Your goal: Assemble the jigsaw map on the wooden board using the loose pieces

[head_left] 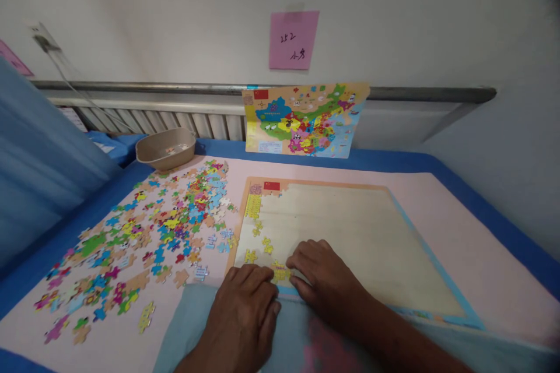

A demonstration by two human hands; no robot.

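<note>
At lower centre, the right hand (326, 274), thumb apart, touches yellow pieces (280, 271) which the left hand (245, 312), grip unclear, perhaps steadies.

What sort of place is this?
Probably an institutional room, perhaps a curtained-off workspace: a blue curtain hangs at the left, a metal rail runs along the wall, and a numbered pink note is fixed above it.

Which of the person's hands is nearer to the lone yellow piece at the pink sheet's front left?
The left. The left hand is right of the yellow piece, by the near-left corner of the board; the right hand is farther right, over the board.
</note>
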